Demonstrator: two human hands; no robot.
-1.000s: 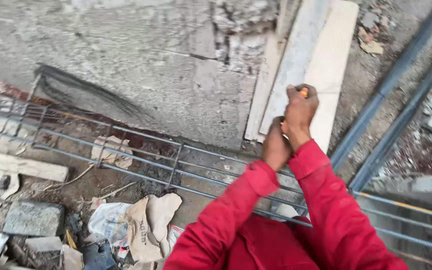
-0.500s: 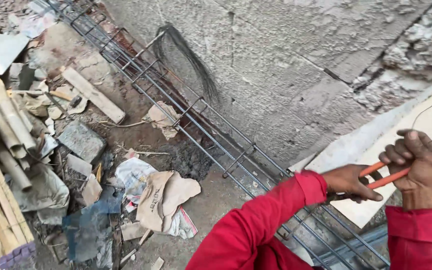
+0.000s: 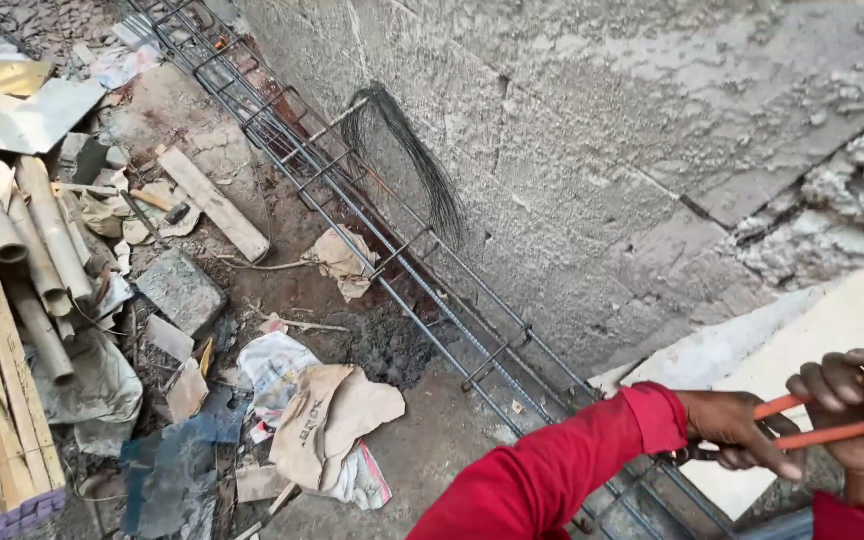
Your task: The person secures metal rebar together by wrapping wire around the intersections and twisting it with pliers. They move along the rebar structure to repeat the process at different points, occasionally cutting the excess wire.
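Both hands work one pair of orange-handled pliers [image 3: 812,425] at the lower right of the view, low against the long rebar cage [image 3: 422,290] that lies on the ground along the foot of the rough concrete wall [image 3: 572,130]. The right hand [image 3: 857,400] is clenched around the orange grips, and the left hand [image 3: 737,430], coming out of a red sleeve [image 3: 562,470], is closed over the tool nearer its head, down at the bars. The plier head itself is hidden under the left fingers, so what it bites on cannot be made out; by the look of it, the step is a tie or twist at a stirrup of the cage, and any next move would call for a firm squeeze and a clear line between the bars. A bundle of thin dark binding wire [image 3: 412,150] hangs on the cage further up, well apart from the hands. A pale board [image 3: 852,320] leans just behind them. Left of the cage lie crumpled paper sacks [image 3: 327,420], a concrete block [image 3: 180,290], a loose wooden plank [image 3: 214,203] and stacked pipes [image 3: 27,250], crowding the ground beside the work.
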